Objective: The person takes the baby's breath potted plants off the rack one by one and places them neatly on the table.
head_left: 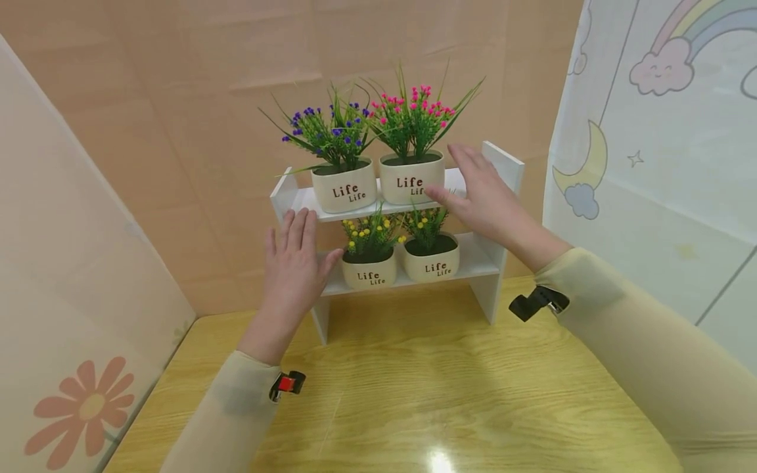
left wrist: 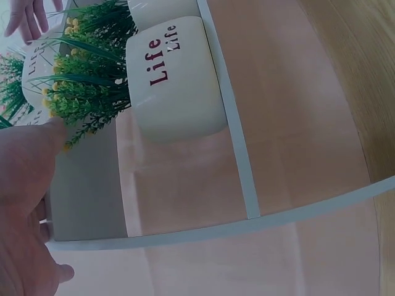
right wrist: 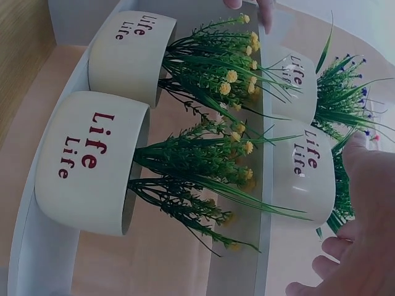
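A white two-tier shelf (head_left: 408, 279) carries cream "Life" pots of artificial flowers. On its upper board sit the pot with purple flowers (head_left: 345, 190) and, right of it, the pot with pink flowers (head_left: 411, 180). Two yellow-flowered pots, a left one (head_left: 369, 272) and a right one (head_left: 432, 263), sit on the lower board. My right hand (head_left: 487, 200) is by the right side of the pink-flowered pot, fingers spread and thumb overlapping the pot's front edge in the head view. At the shelf's left side, my left hand (head_left: 290, 269) has its fingers extended, fingertips at the upper board's end.
The shelf stands on a wood-grain table (head_left: 414, 368) against a peach backdrop (head_left: 177, 131). A white panel with a printed flower (head_left: 89, 407) flanks the left. On the right hangs a white sheet with rainbow and moon prints (head_left: 650, 184).
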Demonstrator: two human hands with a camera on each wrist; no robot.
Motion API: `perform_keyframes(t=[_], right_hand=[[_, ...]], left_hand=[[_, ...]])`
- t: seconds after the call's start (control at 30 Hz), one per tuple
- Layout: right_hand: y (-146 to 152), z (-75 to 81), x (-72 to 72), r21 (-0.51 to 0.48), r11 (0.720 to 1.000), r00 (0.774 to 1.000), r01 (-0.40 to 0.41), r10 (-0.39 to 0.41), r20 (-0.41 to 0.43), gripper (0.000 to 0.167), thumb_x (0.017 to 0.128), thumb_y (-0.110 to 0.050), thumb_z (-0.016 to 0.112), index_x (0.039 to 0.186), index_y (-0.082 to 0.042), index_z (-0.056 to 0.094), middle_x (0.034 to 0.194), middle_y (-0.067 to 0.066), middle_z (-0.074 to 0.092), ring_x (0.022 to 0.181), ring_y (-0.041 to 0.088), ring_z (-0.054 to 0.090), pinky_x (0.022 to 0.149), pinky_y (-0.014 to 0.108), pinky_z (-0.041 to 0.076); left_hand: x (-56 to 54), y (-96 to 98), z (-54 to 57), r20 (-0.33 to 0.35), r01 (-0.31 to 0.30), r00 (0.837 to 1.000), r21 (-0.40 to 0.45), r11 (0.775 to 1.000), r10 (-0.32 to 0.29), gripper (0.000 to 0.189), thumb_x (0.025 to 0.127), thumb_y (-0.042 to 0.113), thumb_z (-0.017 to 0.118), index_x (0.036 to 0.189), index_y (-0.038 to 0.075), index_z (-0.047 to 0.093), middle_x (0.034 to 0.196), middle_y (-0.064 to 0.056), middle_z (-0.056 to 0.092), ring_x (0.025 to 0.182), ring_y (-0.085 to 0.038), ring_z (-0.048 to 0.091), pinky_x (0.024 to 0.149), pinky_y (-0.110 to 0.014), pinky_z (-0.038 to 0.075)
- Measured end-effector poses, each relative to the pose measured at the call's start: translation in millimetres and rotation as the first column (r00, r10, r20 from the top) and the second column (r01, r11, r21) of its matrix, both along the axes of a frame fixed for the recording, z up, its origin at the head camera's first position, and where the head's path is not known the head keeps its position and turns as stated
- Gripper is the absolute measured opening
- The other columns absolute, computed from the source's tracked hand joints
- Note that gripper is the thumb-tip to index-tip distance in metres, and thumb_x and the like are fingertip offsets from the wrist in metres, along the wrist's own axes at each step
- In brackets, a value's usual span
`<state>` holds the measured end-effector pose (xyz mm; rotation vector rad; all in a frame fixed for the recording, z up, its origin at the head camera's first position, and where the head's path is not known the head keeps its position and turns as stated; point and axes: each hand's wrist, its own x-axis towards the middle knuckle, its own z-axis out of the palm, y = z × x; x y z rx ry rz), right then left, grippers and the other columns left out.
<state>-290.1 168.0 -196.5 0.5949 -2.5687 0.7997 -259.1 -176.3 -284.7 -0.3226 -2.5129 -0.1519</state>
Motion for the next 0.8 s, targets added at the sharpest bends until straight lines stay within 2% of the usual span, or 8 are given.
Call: perform_keyframes(t=[0.23, 0.43, 0.63, 0.8], right_hand=[[-2, 3.9, -11.0, -0.054, 0.998, 0.999, -0.02, 0.022, 0.047, 0.101, 0.109, -0.061, 0.061, 0.177, -0.008, 0.01, 0.183, 0.019, 0.011, 0.169, 0.04, 0.009, 0.133, 0.063, 0.012], [-3, 5.3, -16.8, -0.104, 0.994, 0.994, -0.021, 0.032, 0.102, 0.105, 0.106, -0.066, 0.062, 0.178, -0.012, 0.008, 0.183, 0.016, 0.011, 0.168, 0.04, 0.013, 0.132, 0.065, 0.016], [-7, 9.1, -21.9, -0.14, 0.99, 0.99, -0.01, 0.03, 0.139, 0.111, 0.103, -0.068, 0.066, 0.179, -0.016, 0.005, 0.183, 0.012, 0.016, 0.166, 0.039, 0.02, 0.131, 0.064, 0.019], [-10, 12.5, -26.2, -0.17, 0.985, 0.987, -0.029, 0.056, 0.153, 0.112, 0.102, -0.065, 0.069, 0.178, -0.013, 0.005, 0.182, 0.012, 0.019, 0.165, 0.038, 0.026, 0.131, 0.063, 0.023]], left_hand=[[-4.5, -0.4, -5.2, -0.041, 0.036, 0.999, 0.01, 0.999, -0.036, 0.089, 0.111, 0.048, 0.064, 0.17, -0.004, 0.023, 0.175, -0.025, 0.028, 0.166, -0.042, 0.015, 0.133, -0.062, 0.014], [-7.1, -0.5, -9.4, -0.066, 0.051, 0.997, 0.021, 0.998, -0.05, 0.087, 0.111, 0.045, 0.066, 0.168, -0.006, 0.023, 0.173, -0.026, 0.029, 0.165, -0.043, 0.016, 0.135, -0.053, 0.014], [-8.1, 0.1, -10.7, -0.064, 0.054, 0.997, 0.04, 0.998, -0.052, 0.087, 0.112, 0.043, 0.066, 0.169, -0.005, 0.021, 0.173, -0.025, 0.026, 0.166, -0.043, 0.014, 0.134, -0.053, 0.016], [-9.4, 0.3, -12.4, -0.064, 0.054, 0.997, 0.044, 0.998, -0.051, 0.087, 0.112, 0.044, 0.066, 0.169, -0.004, 0.02, 0.174, -0.025, 0.026, 0.166, -0.043, 0.014, 0.133, -0.055, 0.019]])
